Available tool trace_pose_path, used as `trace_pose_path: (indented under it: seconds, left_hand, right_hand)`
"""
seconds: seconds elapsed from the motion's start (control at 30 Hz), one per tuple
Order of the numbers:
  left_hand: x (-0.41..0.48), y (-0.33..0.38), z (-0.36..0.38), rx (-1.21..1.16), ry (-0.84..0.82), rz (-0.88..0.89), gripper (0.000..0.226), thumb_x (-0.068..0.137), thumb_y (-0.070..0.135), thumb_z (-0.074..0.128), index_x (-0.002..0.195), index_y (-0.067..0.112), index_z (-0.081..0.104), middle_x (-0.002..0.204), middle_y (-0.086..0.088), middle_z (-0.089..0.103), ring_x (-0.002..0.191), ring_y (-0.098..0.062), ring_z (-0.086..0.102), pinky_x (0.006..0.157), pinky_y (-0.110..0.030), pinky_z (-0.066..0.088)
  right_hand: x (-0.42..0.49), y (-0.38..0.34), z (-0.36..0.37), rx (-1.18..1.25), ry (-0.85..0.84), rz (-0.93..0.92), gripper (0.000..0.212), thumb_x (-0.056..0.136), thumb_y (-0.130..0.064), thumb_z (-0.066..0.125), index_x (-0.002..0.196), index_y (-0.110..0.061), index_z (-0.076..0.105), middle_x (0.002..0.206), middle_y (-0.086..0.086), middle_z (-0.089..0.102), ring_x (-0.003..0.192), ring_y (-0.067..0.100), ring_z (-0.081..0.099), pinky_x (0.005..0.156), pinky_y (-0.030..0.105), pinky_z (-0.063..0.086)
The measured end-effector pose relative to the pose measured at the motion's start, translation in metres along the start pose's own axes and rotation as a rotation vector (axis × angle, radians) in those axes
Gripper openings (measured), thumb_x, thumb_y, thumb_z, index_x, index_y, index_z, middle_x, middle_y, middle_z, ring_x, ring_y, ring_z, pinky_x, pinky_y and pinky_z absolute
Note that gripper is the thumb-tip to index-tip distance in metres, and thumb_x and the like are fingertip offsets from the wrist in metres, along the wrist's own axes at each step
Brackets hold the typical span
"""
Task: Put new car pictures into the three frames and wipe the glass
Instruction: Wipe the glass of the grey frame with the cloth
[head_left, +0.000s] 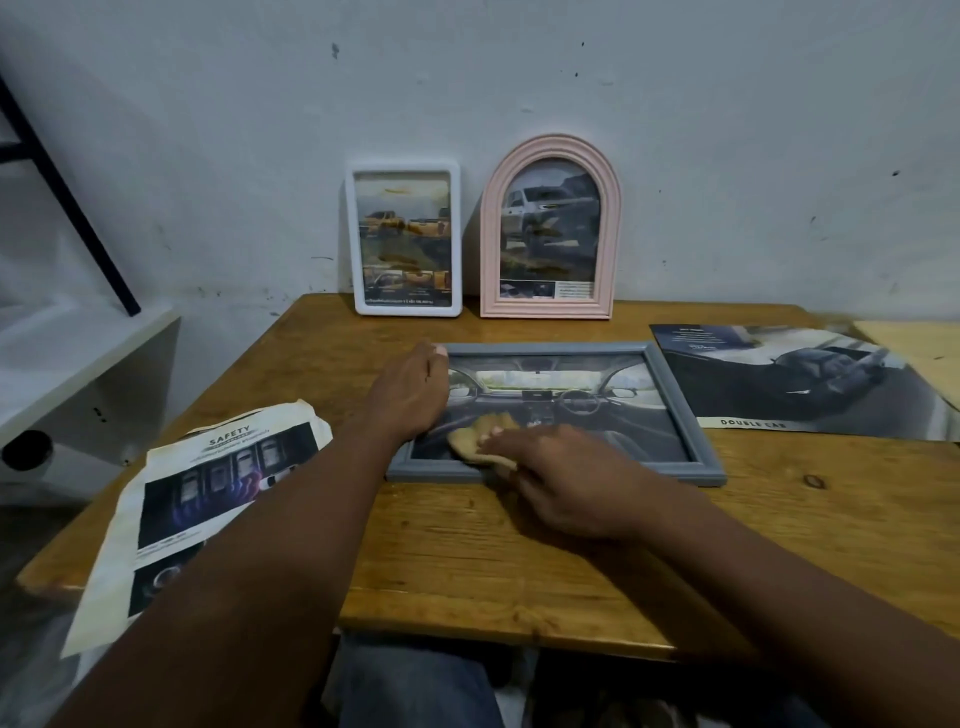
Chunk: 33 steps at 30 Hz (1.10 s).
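The grey frame (597, 472) lies flat on the surface (467, 571) at 12 o'clock from the person, with its long axis running 9 to 3. Its glass (597, 410) covers a picture of a car's dashboard. The right hand (566, 483) has its fingers curled round a tan cloth (475, 436) and presses it on the glass near the frame's 7 o'clock corner. Most of the pane therefore stretches away toward 3 o'clock, and the right hand looks best placed to wipe across it.

The left hand (410, 395) lies over the 9 o'clock rail, bracing it. Whether its fingers hook the edge cannot be told.

The frame's moulding looks like smooth matte plastic with mitred corners, and the cloth looks soft and crumpled. The surface is varnished knotty wood.

At 12 o'clock a white rectangular frame (408, 309) and a pink ribbed arch frame (491, 234) stand upright against the wall (519, 78). Both hold truck pictures. Glossy brochure pages lie at 9 o'clock (208, 488) and 2 o'clock (810, 384).
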<state>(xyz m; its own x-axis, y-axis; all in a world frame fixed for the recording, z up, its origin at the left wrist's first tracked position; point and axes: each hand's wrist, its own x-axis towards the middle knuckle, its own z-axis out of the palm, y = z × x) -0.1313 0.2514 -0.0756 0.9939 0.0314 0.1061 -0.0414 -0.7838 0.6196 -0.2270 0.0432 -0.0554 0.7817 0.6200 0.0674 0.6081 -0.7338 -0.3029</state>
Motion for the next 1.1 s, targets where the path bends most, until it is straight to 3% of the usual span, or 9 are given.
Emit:
trace_pose_path:
  seconds: [0.23, 0.33, 0.47, 0.57, 0.67, 0.77, 0.9, 1.0, 1.1]
  left_hand:
    - [0.002, 0.001, 0.003, 0.18, -0.017, 0.066, 0.048, 0.108, 0.048, 0.023, 0.139, 0.02, 0.048, 0.135, -0.013, 0.059, 0.115, -0.027, 0.056, 0.092, -0.042, 0.043]
    - [0.005, 0.002, 0.003, 0.274, -0.044, 0.056, 0.057, 0.108, 0.051, 0.024, 0.152, 0.018, 0.038, 0.153, -0.013, 0.047, 0.136, -0.031, 0.047, 0.108, -0.047, 0.039]
    - [0.009, 0.013, 0.002, 0.47, -0.123, 0.09, 0.066, 0.107, 0.053, 0.022, 0.162, 0.017, 0.019, 0.166, -0.012, 0.027, 0.154, -0.03, 0.022, 0.124, -0.05, 0.015]
    - [0.01, 0.035, 0.01, 0.537, -0.125, 0.192, 0.069, 0.105, 0.057, 0.023, 0.162, 0.018, 0.015, 0.169, -0.01, 0.018, 0.157, -0.029, 0.007, 0.126, -0.052, 0.005]
    - [0.0, 0.069, 0.036, 0.49, -0.157, 0.331, 0.07, 0.104, 0.059, 0.027, 0.163, 0.022, 0.015, 0.17, -0.006, 0.013, 0.157, -0.026, 0.003, 0.126, -0.049, 0.004]
    - [-0.019, 0.1, 0.067, 0.432, -0.265, 0.419, 0.072, 0.103, 0.062, 0.027, 0.164, 0.027, 0.01, 0.172, -0.001, 0.006, 0.157, -0.023, -0.002, 0.126, -0.049, 0.002]
    - [-0.034, 0.107, 0.09, 0.425, -0.373, 0.395, 0.069, 0.103, 0.065, 0.019, 0.163, 0.033, 0.004, 0.171, 0.005, -0.006, 0.156, -0.019, -0.013, 0.126, -0.047, -0.006]
    - [-0.035, 0.103, 0.092, 0.403, -0.365, 0.383, 0.068, 0.103, 0.064, 0.017, 0.163, 0.034, 0.005, 0.171, 0.007, -0.004, 0.156, -0.015, -0.013, 0.126, -0.045, -0.007]
    - [-0.034, 0.103, 0.094, 0.41, -0.359, 0.383, 0.069, 0.103, 0.064, 0.017, 0.163, 0.033, 0.006, 0.171, 0.007, -0.003, 0.156, -0.016, -0.011, 0.126, -0.045, -0.006]
  right_hand:
    - [-0.085, 0.065, -0.032, -0.218, -0.035, 0.272, 0.047, 0.105, -0.034, 0.039, 0.151, -0.035, 0.035, 0.154, -0.006, 0.043, 0.146, 0.017, 0.03, 0.116, 0.034, 0.027]
    - [-0.098, 0.071, -0.037, -0.266, -0.003, 0.273, 0.041, 0.104, -0.036, 0.037, 0.144, -0.03, 0.047, 0.14, -0.004, 0.057, 0.132, 0.017, 0.047, 0.111, 0.036, 0.033]
    - [-0.082, 0.078, -0.055, 0.455, 0.34, 0.425, 0.028, 0.103, -0.025, 0.045, 0.09, -0.016, 0.068, 0.08, 0.001, 0.067, 0.072, 0.014, 0.061, 0.068, 0.038, 0.049]
    - [-0.057, 0.104, -0.088, 1.258, 0.611, 0.694, 0.018, 0.102, -0.014, 0.048, 0.099, -0.007, 0.064, 0.094, 0.011, 0.07, 0.08, 0.019, 0.067, 0.071, 0.037, 0.057]
    - [-0.03, 0.129, -0.116, 1.514, 0.519, 0.754, 0.028, 0.102, -0.008, 0.038, 0.105, 0.0, 0.065, 0.094, 0.012, 0.073, 0.079, 0.025, 0.071, 0.071, 0.04, 0.062]
    - [0.0, 0.149, -0.128, 1.185, 0.464, 0.737, 0.032, 0.096, 0.001, 0.039, 0.109, 0.011, 0.066, 0.095, 0.017, 0.059, 0.083, 0.029, 0.058, 0.093, 0.047, 0.052]
    - [0.021, 0.151, -0.115, 0.193, 0.307, 0.66, 0.029, 0.099, -0.016, 0.05, 0.121, -0.005, 0.066, 0.114, 0.014, 0.067, 0.1, 0.029, 0.063, 0.081, 0.032, 0.043]
    - [0.019, 0.154, -0.077, -0.076, 0.035, 0.574, 0.022, 0.095, -0.027, 0.054, 0.108, -0.013, 0.065, 0.111, 0.009, 0.065, 0.106, 0.03, 0.061, 0.079, 0.031, 0.043]
    - [0.021, 0.16, -0.065, -0.085, 0.061, 0.552, 0.044, 0.09, -0.061, 0.052, 0.104, -0.021, 0.064, 0.11, 0.004, 0.065, 0.101, 0.024, 0.06, 0.079, 0.036, 0.046]
